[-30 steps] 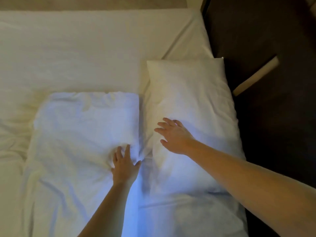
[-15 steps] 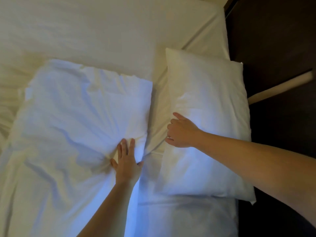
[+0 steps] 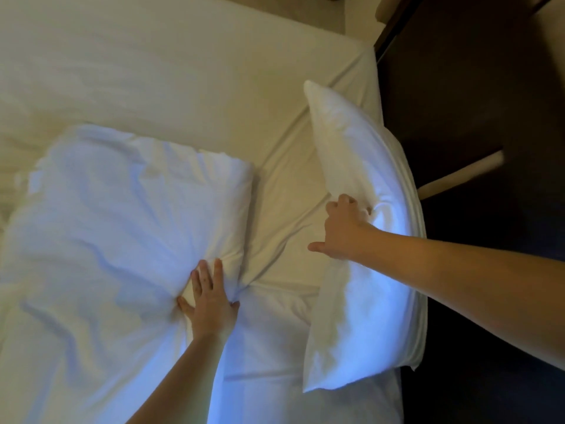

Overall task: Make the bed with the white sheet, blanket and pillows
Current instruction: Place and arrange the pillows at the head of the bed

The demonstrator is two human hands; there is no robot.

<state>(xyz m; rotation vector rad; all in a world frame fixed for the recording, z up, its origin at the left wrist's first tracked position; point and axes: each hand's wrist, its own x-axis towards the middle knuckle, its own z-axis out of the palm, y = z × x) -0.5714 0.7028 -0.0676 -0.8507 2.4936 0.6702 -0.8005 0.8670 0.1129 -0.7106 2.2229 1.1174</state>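
Note:
Two white pillows lie on the white fitted sheet (image 3: 183, 71) of the bed. The left pillow (image 3: 116, 215) is rumpled, and my left hand (image 3: 208, 298) bunches and grips its near right edge. The right pillow (image 3: 367, 270) lies along the bed's right edge, its left side lifted off the sheet. My right hand (image 3: 342, 231) grips that pillow at its middle, fingers curled into the fabric and thumb pointing left. A gap of bare sheet separates the two pillows.
A dark floor (image 3: 489, 87) runs along the bed's right side, with a pale bar (image 3: 461, 174) lying on it. The mattress corner (image 3: 367, 59) sits at the upper right. More sheet stretches away to the far left.
Both pillows have been pulled apart, the left one dragged left and the right one tipped up toward the bed's right edge. My right hand went from resting flat to gripping.

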